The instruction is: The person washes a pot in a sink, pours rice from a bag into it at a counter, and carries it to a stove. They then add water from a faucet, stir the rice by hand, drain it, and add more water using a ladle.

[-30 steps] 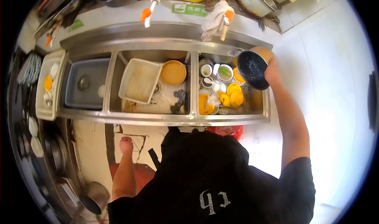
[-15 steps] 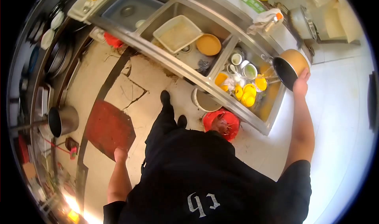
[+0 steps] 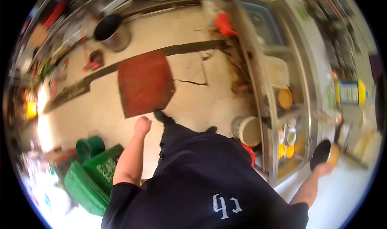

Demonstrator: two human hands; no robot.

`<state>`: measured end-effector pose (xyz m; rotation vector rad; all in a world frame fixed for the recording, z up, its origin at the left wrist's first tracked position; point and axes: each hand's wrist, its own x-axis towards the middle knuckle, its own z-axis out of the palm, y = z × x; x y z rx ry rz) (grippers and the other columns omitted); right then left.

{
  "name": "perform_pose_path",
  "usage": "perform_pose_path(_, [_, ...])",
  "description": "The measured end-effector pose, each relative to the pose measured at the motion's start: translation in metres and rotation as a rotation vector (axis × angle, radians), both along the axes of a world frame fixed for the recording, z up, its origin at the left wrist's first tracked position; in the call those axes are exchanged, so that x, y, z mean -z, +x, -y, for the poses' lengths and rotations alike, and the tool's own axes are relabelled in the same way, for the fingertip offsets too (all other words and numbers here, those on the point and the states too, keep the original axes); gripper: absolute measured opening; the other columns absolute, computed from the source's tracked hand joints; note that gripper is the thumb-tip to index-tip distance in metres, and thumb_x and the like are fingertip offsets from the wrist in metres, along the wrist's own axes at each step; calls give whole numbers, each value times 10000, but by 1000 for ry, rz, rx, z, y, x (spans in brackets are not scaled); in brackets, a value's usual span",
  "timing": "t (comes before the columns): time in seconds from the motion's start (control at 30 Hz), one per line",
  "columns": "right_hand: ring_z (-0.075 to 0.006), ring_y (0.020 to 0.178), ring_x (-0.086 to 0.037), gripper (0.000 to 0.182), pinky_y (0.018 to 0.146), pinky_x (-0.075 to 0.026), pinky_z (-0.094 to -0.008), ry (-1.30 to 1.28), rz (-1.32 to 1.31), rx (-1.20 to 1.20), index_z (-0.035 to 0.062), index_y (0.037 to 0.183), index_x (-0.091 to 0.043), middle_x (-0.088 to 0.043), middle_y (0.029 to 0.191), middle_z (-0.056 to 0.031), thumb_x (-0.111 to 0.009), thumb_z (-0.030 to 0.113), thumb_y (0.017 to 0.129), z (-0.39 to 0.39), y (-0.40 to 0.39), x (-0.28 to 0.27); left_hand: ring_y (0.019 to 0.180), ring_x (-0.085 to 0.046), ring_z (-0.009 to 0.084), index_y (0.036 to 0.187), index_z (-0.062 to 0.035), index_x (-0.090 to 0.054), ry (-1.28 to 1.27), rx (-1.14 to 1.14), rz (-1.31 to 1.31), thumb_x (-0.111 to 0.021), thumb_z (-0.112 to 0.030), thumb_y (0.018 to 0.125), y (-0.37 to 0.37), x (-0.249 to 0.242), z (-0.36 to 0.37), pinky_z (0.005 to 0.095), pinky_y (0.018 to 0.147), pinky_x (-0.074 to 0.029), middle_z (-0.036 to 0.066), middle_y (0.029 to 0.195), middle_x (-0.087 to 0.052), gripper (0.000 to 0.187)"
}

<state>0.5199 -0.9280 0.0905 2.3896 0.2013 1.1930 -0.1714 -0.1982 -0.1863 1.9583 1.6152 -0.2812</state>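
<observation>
My right hand grips the rim of a round pot, gold outside and dark inside, tipped on its side at the right end of the sink. Beside it, yellow cups and white cups sit in the nearest sink basin. Further along, a round yellowish dish and a pale rectangular tub lie in the middle basin. My left hand hangs over the floor with its fingers curled and nothing visible in them, near the edge of a red mat.
A white bucket stands against the sink front, with a red container partly hidden behind my body. A green bin stands at lower left. A tall metal pot is by the shelves. The floor is cracked near the sink.
My view has swung to the left, so the sink now runs down the right side and the green bin shows. Water was pouring from the pot earlier; none is visible now.
</observation>
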Motion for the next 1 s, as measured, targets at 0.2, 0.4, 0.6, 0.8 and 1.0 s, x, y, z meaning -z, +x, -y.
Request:
perform_pose_path(0.2, [-256, 912, -570, 283, 831, -426, -356, 735, -306, -192, -52, 1038, -579, -593, 985, -178, -527, 114, 815, -291, -184, -14, 970, -608, 360, 974, -34, -651, -158, -457, -31, -530, -251, 781, -166, 12, -53, 432, 861, -483, 206, 1022, -640, 314])
perform_pose_path(0.4, [-251, 558, -575, 267, 531, -456, -361, -131, -1351, -374, -39, 767, -615, -591, 600, -176, -628, 218, 835, -462, -252, 66, 995, -593, 381, 971, 19, -635, -202, -790, -86, -552, -244, 787, -303, 5, -92, 442, 893, -461, 247, 1026, -626, 333])
perform_pose_path(0.6, [-198, 483, -479, 121, 352, -374, -289, 997, -1811, 227, 131, 877, -546, -529, 719, -52, -456, 201, 838, -806, -262, 246, 1016, -593, 350, 1010, -23, -635, -243, -794, -12, -556, -250, 784, -344, -21, -153, 422, 891, -464, 212, 1051, -630, 330])
perform_pose_path(0.8, [-254, 578, -590, 224, 373, -461, -354, 716, -1798, -398, 39, 990, -563, -599, 763, -112, -485, 150, 812, -1174, -464, 142, 1028, -592, 321, 1084, -61, -619, -219, -813, 39, -560, -268, 791, -432, -19, -225, 406, 887, -467, 183, 1075, -631, 363])
perform_pose_path(1.0, [-316, 986, -632, 228, 816, -516, -409, -956, -920, -522, 13, 924, -681, -649, 1057, -172, -527, 160, 842, -1420, -531, 168, 830, -632, 351, 961, -40, -650, -105, -1503, 184, -561, -256, 787, -570, 19, -211, 426, 752, -503, 177, 929, -663, 291])
